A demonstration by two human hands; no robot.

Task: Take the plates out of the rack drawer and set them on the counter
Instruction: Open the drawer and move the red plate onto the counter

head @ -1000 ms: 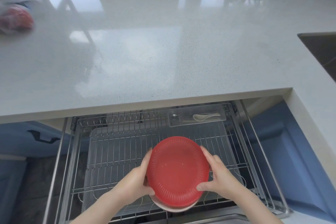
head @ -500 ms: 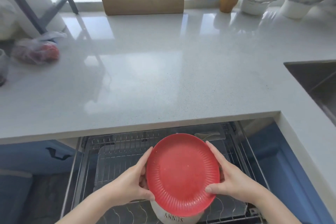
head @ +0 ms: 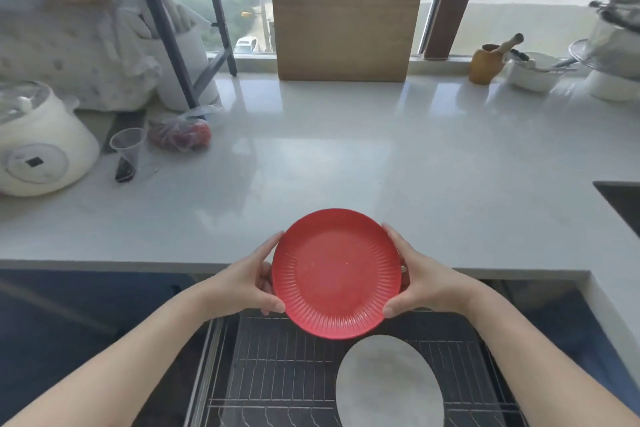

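Observation:
A red ribbed plate (head: 336, 272) is held face up over the front edge of the white counter (head: 346, 163). My left hand (head: 247, 279) grips its left rim and my right hand (head: 420, 279) grips its right rim. Below it the wire rack drawer (head: 277, 367) stands pulled out. A white plate (head: 388, 383) stands in the drawer, at the lower right of the rack.
A wooden cutting board (head: 346, 19) leans on the window at the back. At the left stand a white cooker (head: 38, 142), a clear cup (head: 126, 152) and a bag of red produce (head: 180, 132). A mortar (head: 488, 61) and bowls (head: 533, 73) sit back right. A sink (head: 623, 204) opens at right.
Both hands have lifted the red plate up out of the drawer to the counter's front edge. The white plate behind it has stayed in the rack. My view has tilted up.

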